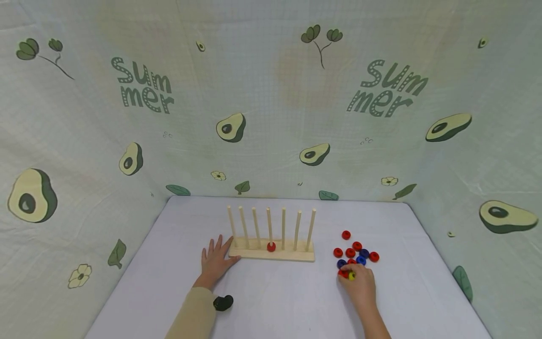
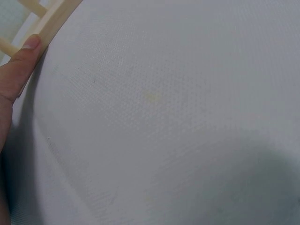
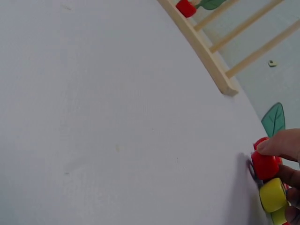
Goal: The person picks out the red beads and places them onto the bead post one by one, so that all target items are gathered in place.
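Observation:
My left hand (image 1: pixel 215 266) lies spread at the left end of a wooden peg rack (image 1: pixel 292 255), its thumb and index finger touching the base. In the left wrist view the thumb (image 2: pixel 26 58) rests against the base's edge. One red bead (image 1: pixel 271 246) sits low on the middle peg. To the right of the rack, my right hand (image 1: pixel 360 285) pinches a red bead (image 3: pixel 265 165) between thumb and fingers. A yellow bead (image 3: pixel 273 195) is right beside it, under the fingers. The hand partly hides the beads beneath it.
Several red and blue beads lie loosely beyond my right hand, among them a red bead (image 1: pixel 346 235) farthest back and a blue bead (image 1: pixel 361 260). A small black object (image 1: pixel 223 302) is by the left sleeve. Printed cloth (image 1: pixel 271 94) surrounds the white table (image 1: pixel 279 301).

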A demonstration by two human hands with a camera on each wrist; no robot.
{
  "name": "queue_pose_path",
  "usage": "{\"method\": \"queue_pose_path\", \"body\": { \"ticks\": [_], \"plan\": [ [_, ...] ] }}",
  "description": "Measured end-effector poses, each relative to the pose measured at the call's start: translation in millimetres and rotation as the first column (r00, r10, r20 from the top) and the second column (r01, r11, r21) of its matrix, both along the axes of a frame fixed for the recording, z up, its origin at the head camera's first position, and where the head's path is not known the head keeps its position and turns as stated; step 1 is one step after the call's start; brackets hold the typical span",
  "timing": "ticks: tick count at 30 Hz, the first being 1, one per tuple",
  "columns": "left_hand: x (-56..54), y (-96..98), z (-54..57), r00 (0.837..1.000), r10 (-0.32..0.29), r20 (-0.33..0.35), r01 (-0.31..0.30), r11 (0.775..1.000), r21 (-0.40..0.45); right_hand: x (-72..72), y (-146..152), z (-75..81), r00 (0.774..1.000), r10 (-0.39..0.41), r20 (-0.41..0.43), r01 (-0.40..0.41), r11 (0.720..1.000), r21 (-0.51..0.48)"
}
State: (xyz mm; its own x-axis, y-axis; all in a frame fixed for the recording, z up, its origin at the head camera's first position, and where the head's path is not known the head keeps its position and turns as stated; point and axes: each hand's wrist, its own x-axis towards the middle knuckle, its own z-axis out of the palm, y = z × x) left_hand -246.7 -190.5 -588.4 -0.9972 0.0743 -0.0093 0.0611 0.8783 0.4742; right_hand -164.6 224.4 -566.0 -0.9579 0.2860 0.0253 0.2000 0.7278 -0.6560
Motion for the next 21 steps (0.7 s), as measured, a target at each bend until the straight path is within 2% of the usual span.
{"method": "queue_pose_path", "body": {
  "ticks": [4,10,13,17,21],
  "plan": [
    [1.4,0.5,2.4,1.0,-0.002,-0.002,0.002,1.0,0.007,0.2,-3,5.6,1.0,0.01,-0.003,-0.01,1.0,-0.013],
    [2.4,0.5,1.6,0.999,-0.002,-0.036,0.003,1.0,0.02,-1.0,-12,12.0,0.999,0.027,-0.039,-0.031,0.995,-0.099],
    [1.9,-0.1,-0.1,1.0,-0.001,-0.028,0.001,1.0,0.015,-2.4,-19,13.3,0.999,0.035,-0.042,-0.04,0.991,-0.128],
    [1.2,-0.2,-1.0,1.0,0.001,-0.017,-0.001,1.0,0.01,-3.7,-31,19.5,0.998,0.051,-0.031,-0.055,0.988,-0.145],
    [2.3,0.4,0.3,0.999,0.002,-0.037,-0.002,1.0,0.012,-4.9,-42,27.8,0.996,0.074,-0.048,-0.08,0.986,-0.149]
  ]
}}
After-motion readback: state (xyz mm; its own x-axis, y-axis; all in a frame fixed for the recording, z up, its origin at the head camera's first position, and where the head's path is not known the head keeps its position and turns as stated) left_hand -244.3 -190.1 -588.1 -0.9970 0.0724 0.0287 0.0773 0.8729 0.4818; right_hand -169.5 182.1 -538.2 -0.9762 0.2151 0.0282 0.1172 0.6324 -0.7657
